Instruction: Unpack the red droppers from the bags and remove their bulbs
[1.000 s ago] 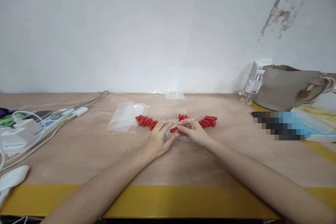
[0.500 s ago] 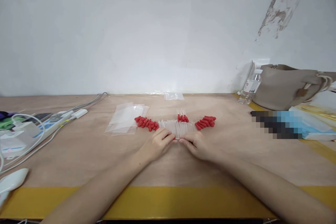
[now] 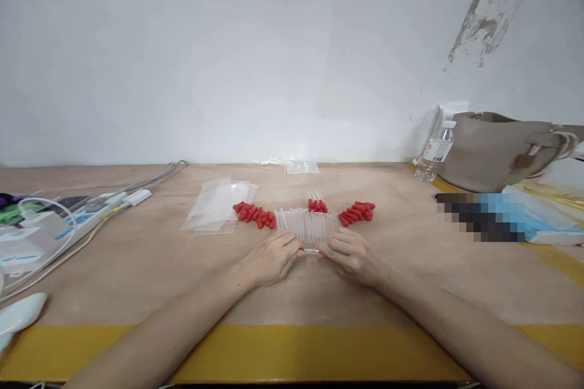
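Note:
My left hand is closed in a pinch at one end of a short clear dropper tube, where a bit of red rubber bulb shows at the fingertips. On the other end my right hand has its fingers closed. The tube lies level between them, its ends hidden by the fingers. Just beyond, a row of clear tubes lies side by side. Red rubber bulbs are heaped left of the row and right of it. Several droppers with red bulbs lie behind it.
Clear plastic bags lie at left, another bag by the wall. A power strip with chargers and cables and a white spoon-like object are far left. A bottle, a grey bag and a blue packet stand right.
Both hands have drawn slightly toward me, away from the row. The fingertips are a little farther apart, and more of the clear tube shows between them.

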The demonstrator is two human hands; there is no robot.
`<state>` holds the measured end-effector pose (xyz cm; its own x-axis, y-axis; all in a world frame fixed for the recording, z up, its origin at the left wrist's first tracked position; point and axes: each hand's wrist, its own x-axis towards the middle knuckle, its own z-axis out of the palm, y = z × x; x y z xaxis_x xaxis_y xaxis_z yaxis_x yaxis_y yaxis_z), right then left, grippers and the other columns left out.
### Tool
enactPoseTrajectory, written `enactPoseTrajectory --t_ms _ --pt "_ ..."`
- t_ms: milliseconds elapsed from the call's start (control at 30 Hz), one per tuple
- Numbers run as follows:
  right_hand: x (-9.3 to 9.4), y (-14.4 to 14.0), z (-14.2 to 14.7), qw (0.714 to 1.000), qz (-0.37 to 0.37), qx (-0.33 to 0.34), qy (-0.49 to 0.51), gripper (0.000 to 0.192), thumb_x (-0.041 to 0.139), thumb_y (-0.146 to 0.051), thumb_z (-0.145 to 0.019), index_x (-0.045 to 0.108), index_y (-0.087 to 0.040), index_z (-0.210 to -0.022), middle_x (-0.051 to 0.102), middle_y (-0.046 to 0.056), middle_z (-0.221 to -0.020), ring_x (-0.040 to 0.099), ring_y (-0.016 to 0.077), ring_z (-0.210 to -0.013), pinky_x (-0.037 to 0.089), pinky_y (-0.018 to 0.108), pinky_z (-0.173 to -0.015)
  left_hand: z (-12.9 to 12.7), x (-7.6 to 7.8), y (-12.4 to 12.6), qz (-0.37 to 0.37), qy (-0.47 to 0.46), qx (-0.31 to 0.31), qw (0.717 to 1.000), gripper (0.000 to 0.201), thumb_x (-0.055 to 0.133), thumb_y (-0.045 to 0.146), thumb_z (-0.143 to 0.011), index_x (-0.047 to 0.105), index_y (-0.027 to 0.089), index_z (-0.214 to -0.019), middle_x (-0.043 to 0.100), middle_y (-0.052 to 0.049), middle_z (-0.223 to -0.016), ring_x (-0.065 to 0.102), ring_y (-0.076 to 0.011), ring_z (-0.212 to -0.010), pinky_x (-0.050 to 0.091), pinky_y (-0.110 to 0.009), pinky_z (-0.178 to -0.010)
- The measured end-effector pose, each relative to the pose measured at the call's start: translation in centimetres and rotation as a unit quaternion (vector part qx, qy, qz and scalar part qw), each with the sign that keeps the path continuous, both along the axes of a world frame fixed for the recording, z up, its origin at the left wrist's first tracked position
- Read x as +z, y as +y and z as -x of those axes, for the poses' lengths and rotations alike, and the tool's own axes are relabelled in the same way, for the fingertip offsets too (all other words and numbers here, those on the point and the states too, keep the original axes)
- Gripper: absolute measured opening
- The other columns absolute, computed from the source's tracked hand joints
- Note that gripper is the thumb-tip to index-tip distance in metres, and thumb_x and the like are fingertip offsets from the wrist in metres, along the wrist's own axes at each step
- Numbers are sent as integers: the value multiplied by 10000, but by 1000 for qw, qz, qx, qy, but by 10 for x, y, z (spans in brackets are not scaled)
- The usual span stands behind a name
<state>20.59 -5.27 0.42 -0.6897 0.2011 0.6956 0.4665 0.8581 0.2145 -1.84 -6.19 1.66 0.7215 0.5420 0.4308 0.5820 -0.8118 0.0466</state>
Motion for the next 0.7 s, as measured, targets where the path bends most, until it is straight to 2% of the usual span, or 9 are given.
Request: enactPoseTrajectory --t_ms 100,200,300,400,533,700 --pt "3 7 -11 995 42 -38 84 203 417 -201 -857 618 -193 -878 455 -3 -556 427 118 -549 317 266 -536 14 5 11 1 -54 37 998 292 291 256 -902 534 165 -767 507 -43 -724 492 -153 -706 423 -278 -658" --pt "8 13 -17 973 126 -90 170 239 408 -225 -855 605 -201 -987 547 38 -694 501 137 -646 396 267 -610 32 13 30 -19 -143 134 980 219 349 257 -888 549 182 -935 506 -47 -870 518 -151 -795 442 -287 -731" --pt "9 18 -17 962 175 -134 160 281 364 -194 -854 593 -177 -1017 580 65 -783 532 156 -711 412 275 -651 46 18 45 -50 -189 212 958 240 370 204 -863 542 181 -1027 450 -62 -968 529 -151 -842 457 -289 -744" --pt "6 22 -15 962 159 -187 118 257 378 -159 -824 605 -154 -943 599 68 -762 536 174 -725 386 287 -678 53 18 53 -67 -169 254 950 293 393 143 -818 529 178 -1075 431 -52 -905 537 -157 -831 467 -292 -724" --pt "0 26 -14 958 107 -250 90 203 399 -146 -800 595 -146 -852 617 65 -749 534 181 -725 340 297 -703 55 14 58 -75 -141 270 950 317 442 137 -778 490 172 -1089 482 -49 -876 544 -165 -779 467 -308 -711" --pt "-5 29 -12 956 88 -274 64 179 412 -137 -793 590 -149 -806 622 62 -746 538 178 -730 309 286 -674 61 12 65 -64 -102 271 955 93 461 207 -787 548 177 -802 532 -44 -768 525 -199 -761 452 -328 -677"
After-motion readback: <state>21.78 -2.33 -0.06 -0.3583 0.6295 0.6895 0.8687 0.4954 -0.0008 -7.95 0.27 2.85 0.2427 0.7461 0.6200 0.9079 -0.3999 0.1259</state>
